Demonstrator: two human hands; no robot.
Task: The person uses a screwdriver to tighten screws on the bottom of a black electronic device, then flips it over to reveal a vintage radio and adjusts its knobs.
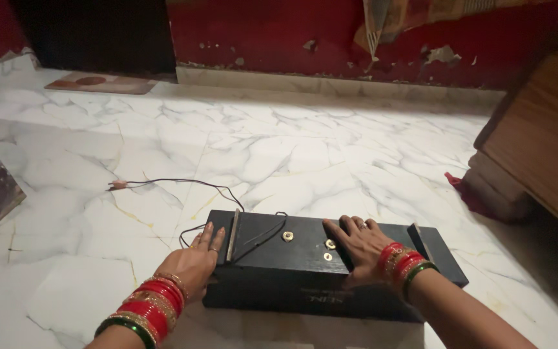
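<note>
We look down at our own two hands on a long, flat black wooden box (305, 268) that lies on the white marble floor (279, 155) with grey veins, near the floor's bottom edge in our view. Our left hand (195, 262), its wrist stacked with red and gold bangles, rests at the box's left end, fingers lying flat and extended over its top edge beside a thin pale strip (232, 236) that crosses the lid; it grips nothing. Our right hand (360, 245), also bangled, lies palm down and relaxed on the lid right of the middle, just beside three small brass round fittings (327, 245). We judge this to be a steadying or positioning step: both hands press on the box and neither clasps it. Any further move would call for a firmer hold at the two ends or a fingertip on one fitting.

Thin dark wires (182, 184) run from the box's left far corner across the floor to a small reddish end piece. A brown wooden cabinet (544, 139) stands at the right edge, a red cloth (463, 187) at its foot. The box's near face is in shadow, and we cannot tell what the fittings are. The cabinet and a dark object at the left edge are cut off.
</note>
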